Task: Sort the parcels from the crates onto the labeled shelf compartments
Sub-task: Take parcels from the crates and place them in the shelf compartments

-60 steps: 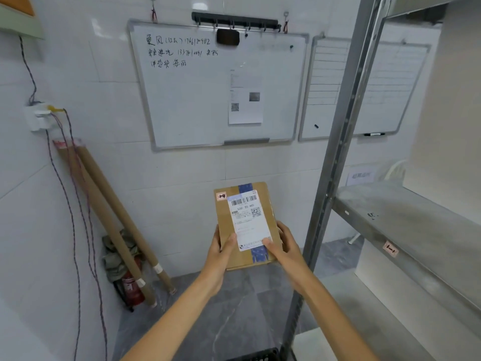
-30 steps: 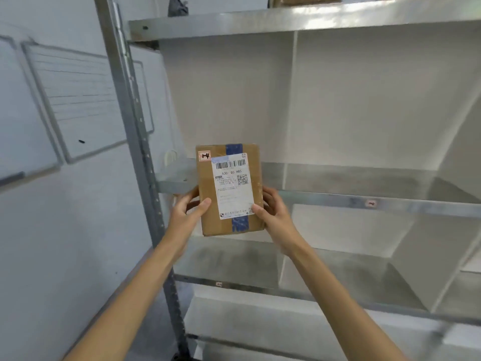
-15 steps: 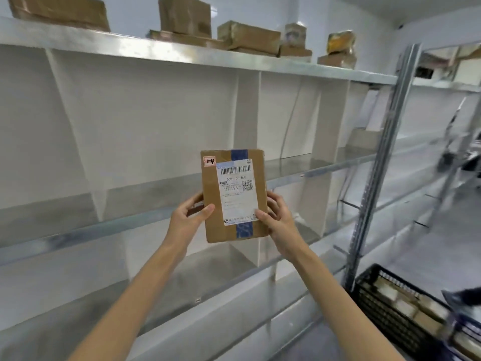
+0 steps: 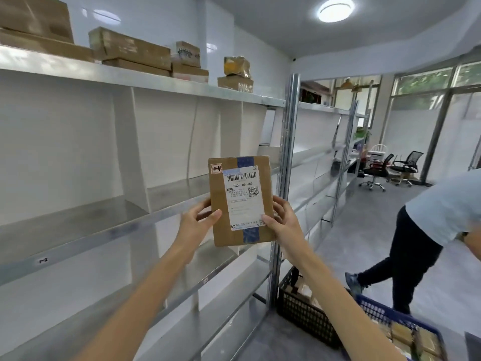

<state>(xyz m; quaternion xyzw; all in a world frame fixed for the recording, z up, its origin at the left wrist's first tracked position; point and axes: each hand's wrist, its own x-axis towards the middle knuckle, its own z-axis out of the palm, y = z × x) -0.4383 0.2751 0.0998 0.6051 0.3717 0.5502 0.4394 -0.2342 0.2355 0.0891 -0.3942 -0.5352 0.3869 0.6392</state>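
I hold a flat brown cardboard parcel (image 4: 218, 204) upright in front of me, its white shipping label reading "530- D5 A85" facing me. My left hand (image 4: 198, 222) grips its left edge and my right hand (image 4: 282, 222) grips its lower right edge. Behind the parcel runs a metal shelf (image 4: 109, 231) split by white dividers into compartments, with small labels on its front rail. A black crate (image 4: 307, 312) and a blue crate (image 4: 385, 315) with parcels stand on the floor at the lower right.
Several cardboard boxes (image 4: 130, 49) sit on the top shelf. A metal upright (image 4: 285, 173) stands just right of the parcel. A person in a light shirt and dark trousers (image 4: 426, 230) walks at the right. Office chairs (image 4: 387, 168) stand at the far end.
My view has swung right, from the whiteboard wall along the shelving to the room's open side. The parcel stays upright in both hands. The walking person has come into view.
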